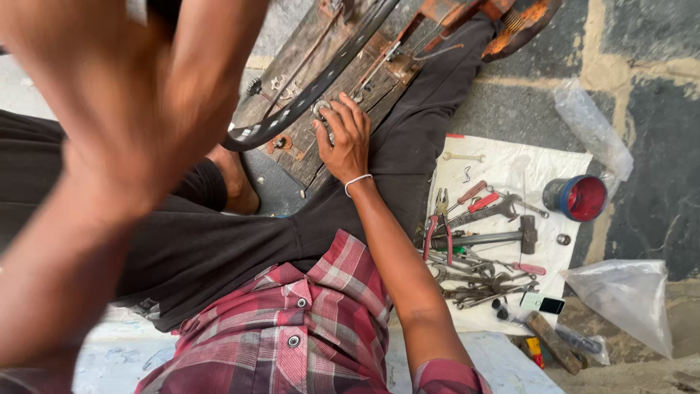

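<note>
My right hand (343, 142), with a white band at the wrist, rests on a worn wooden board (364, 87) that lies across my lap. Its fingertips pinch a small round metal part (321, 109) right beside a black bicycle rim (306, 95), which runs diagonally over the board. My left arm (109, 160) is raised close to the camera and heavily blurred. Its hand cannot be made out. Small nuts and metal bits (281, 86) lie on the board near the rim.
To my right a white sheet (554, 157) on the stone pavement holds pliers (440, 219), a hammer (503, 235), a wrench (462, 156), screwdrivers and other loose tools. A blue tin with red inside (580, 197) and two clear plastic bags (627, 292) lie beside it.
</note>
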